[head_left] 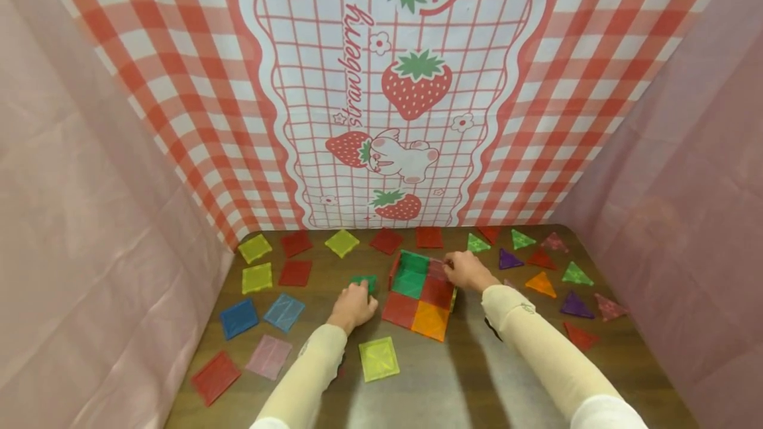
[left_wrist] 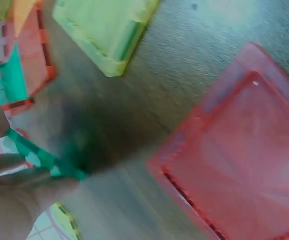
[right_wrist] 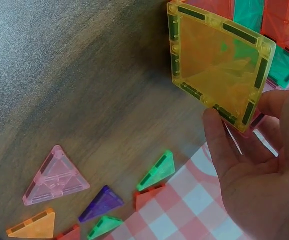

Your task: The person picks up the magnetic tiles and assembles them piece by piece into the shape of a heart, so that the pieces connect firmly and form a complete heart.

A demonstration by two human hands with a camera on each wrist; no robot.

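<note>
A structure of see-through magnetic tiles stands mid-table, with green, red and orange squares (head_left: 432,320) in its floor. Upright tiles edge it: a green one (head_left: 414,261) at the back, a red one (head_left: 394,270) on the left and a yellow square (right_wrist: 219,65) on the right. My right hand (head_left: 469,271) is at the back right corner, pinching a pinkish tile (head_left: 438,269) beside the yellow square. Left of the structure, my left hand (head_left: 354,306) holds a green tile (left_wrist: 44,156) between thumb and fingers, its edge showing in the left wrist view.
Loose squares, including a blue one (head_left: 239,318) and a red one (head_left: 216,377), lie on the left. One yellow-green square (head_left: 379,359) is in front of the structure. Several triangles, such as an orange one (head_left: 540,284), are spread on the right. A checked cloth (head_left: 214,118) hangs behind the table.
</note>
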